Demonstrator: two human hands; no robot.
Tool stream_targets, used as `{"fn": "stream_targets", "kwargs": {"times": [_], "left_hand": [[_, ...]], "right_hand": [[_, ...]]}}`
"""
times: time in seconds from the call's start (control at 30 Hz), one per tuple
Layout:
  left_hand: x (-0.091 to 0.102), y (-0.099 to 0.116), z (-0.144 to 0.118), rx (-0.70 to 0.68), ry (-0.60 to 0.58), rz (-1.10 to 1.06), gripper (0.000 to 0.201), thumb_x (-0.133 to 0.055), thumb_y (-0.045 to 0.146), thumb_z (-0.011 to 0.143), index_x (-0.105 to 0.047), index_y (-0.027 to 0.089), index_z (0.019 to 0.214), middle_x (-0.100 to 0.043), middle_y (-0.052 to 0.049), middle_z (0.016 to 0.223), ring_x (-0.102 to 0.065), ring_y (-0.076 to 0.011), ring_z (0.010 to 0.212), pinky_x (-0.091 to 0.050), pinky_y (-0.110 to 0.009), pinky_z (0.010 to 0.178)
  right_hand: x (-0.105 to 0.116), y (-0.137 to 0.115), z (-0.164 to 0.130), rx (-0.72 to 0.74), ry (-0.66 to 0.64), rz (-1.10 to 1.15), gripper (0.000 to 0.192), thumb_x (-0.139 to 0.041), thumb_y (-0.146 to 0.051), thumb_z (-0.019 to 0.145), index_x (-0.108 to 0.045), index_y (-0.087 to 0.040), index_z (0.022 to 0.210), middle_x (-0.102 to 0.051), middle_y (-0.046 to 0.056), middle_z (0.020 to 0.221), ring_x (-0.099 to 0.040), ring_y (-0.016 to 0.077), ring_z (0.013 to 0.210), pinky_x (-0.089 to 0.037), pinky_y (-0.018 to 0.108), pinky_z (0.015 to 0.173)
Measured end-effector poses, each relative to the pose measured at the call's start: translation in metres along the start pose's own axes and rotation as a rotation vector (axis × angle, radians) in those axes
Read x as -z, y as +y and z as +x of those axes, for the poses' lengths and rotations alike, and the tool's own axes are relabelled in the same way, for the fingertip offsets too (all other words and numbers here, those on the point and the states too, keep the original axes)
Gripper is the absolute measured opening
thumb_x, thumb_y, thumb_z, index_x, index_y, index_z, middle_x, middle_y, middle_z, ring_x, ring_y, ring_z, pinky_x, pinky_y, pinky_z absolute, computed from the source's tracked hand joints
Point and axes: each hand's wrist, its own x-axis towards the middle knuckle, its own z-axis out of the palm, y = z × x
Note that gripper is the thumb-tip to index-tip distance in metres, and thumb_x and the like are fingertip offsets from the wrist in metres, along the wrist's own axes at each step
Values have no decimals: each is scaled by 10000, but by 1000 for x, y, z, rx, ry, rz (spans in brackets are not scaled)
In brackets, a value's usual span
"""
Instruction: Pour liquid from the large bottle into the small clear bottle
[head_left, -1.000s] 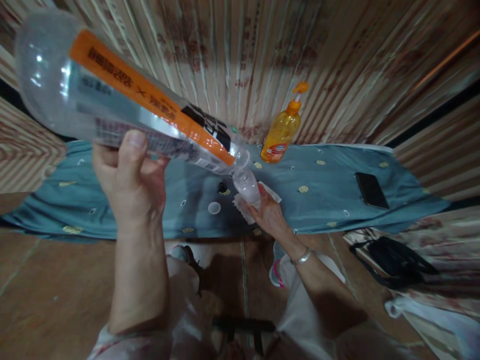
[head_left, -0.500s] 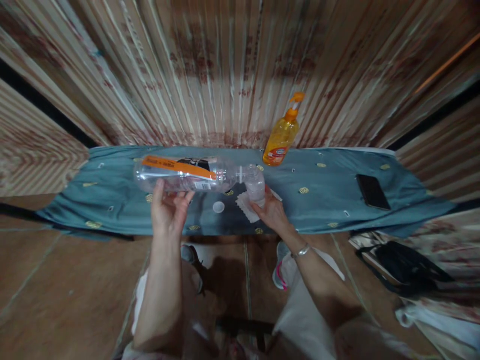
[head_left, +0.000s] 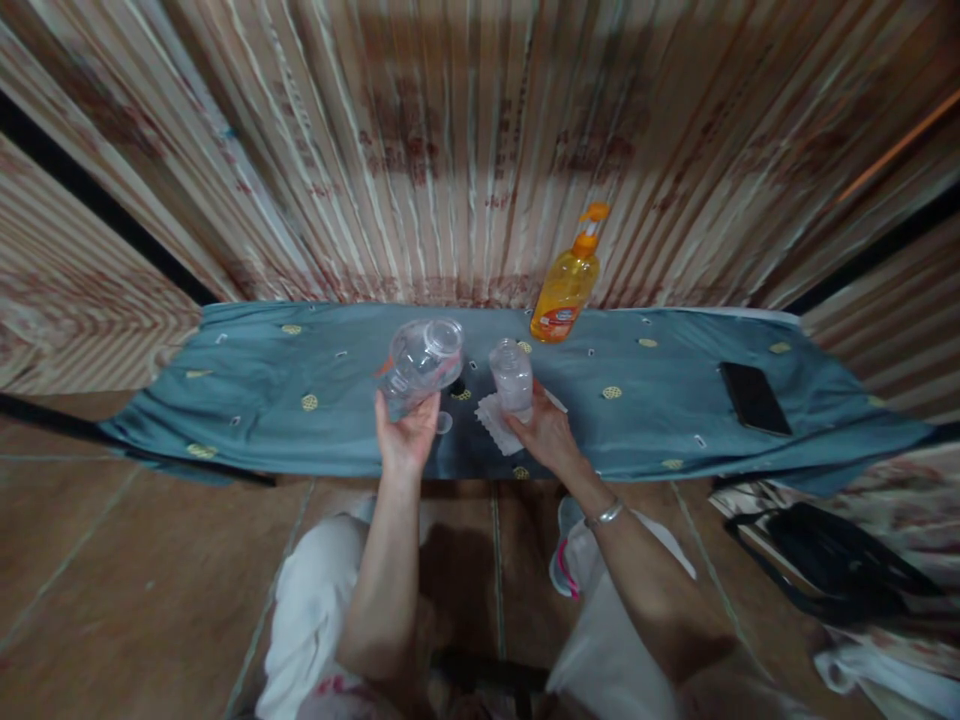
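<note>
My left hand [head_left: 409, 432] is wrapped round a large clear plastic bottle [head_left: 412, 355]. The bottle's open mouth points up toward me, and an orange label strip shows at its left side. To the right, my right hand [head_left: 546, 430] grips a small clear bottle [head_left: 512, 378], which stands upright with its open neck on top. The two bottles are apart. A white scallop-edged cloth [head_left: 495, 425] lies beneath the small bottle; whether they touch I cannot tell. Beside my left fingers lies a small round pale cap [head_left: 444, 423].
An orange pump bottle [head_left: 562, 295] stands at the back of the teal patterned table cloth [head_left: 255, 400]. On the right lies a black phone [head_left: 754, 398]. Pleated curtains hang behind the table, and a black bag [head_left: 825, 550] is below at the right.
The large bottle has swung from lying sideways against the small bottle's neck to mouth-up, apart from it. My left hand has moved right. The small bottle is still in my right hand.
</note>
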Motion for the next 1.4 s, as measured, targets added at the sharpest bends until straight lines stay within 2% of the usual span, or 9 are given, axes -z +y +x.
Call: {"fn": "stream_targets", "kwargs": {"times": [0.2, 0.37, 0.7, 0.87, 0.97, 1.17, 1.3, 1.37, 1.4], "left_hand": [[-9, -7, 20, 62, -24, -91, 580, -436, 529, 987, -521, 74, 1335, -703, -199, 1030, -748, -269, 956, -667, -318, 644], [-6, -11, 33, 112, -67, -151, 592, -401, 508, 993, -503, 70, 1377, -695, -200, 1026, -743, -260, 921, -661, -315, 610], [-3, -13, 35, 139, -119, -207, 660, -357, 583, 993, -513, 78, 1389, -684, -209, 1067, -741, -246, 930, -651, -278, 602], [-2, -15, 34, 117, -124, -184, 681, -325, 607, 990, -537, 85, 1371, -688, -210, 1059, -743, -256, 922, -651, -294, 599], [-1, -15, 32, 108, -122, -144, 711, -294, 618, 992, -524, 71, 1382, -689, -212, 1061, -746, -248, 918, -648, -286, 605], [4, -18, 24, 55, -128, 52, 674, -287, 584, 1008, -532, 51, 1340, -709, -217, 1059, -748, -240, 969, -651, -291, 694], [11, -28, 22, -33, -165, 279, 417, -469, 452, 988, -619, 90, 1128, -719, -207, 1076, -735, -248, 1065, -625, -329, 862], [15, -36, 21, -97, -209, 406, 263, -663, 355, 884, -631, 138, 1030, -723, -177, 1100, -708, -276, 1138, -590, -395, 955], [17, -40, 22, -135, -235, 469, 280, -751, 300, 807, -630, 165, 1019, -721, -152, 1130, -685, -287, 1182, -563, -427, 998]], "right_hand": [[-2, 1, -1, 19, 39, 9, 752, -554, -592, 917, -457, -66, 1445, -697, 254, 1271, -701, 361, 1153, -585, 506, 927], [-3, 2, -2, 5, 39, -24, 775, -551, -607, 911, -460, -49, 1440, -707, 265, 1243, -720, 374, 1103, -593, 524, 900], [0, 1, -2, 4, 29, -20, 776, -536, -616, 920, -463, -43, 1439, -691, 272, 1273, -701, 376, 1153, -591, 530, 925], [0, -2, -2, -17, 11, -22, 793, -543, -595, 918, -449, 0, 1434, -694, 296, 1251, -710, 391, 1128, -589, 541, 917], [1, -2, -2, -18, 7, -9, 777, -563, -581, 913, -446, -21, 1440, -695, 283, 1261, -701, 384, 1152, -589, 530, 921], [3, -3, -1, -55, -39, 5, 771, -592, -535, 898, -437, -25, 1455, -678, 276, 1299, -681, 376, 1196, -566, 512, 975], [4, -4, 0, -47, -35, 25, 773, -581, -544, 907, -429, -36, 1469, -653, 274, 1344, -655, 373, 1244, -555, 512, 1004], [3, -5, 0, -43, -31, 32, 774, -575, -560, 913, -434, -42, 1470, -641, 272, 1363, -649, 370, 1254, -550, 508, 1018], [3, -5, 0, -41, -30, 34, 775, -572, -569, 915, -439, -43, 1469, -639, 271, 1367, -650, 369, 1252, -548, 508, 1022]]}}
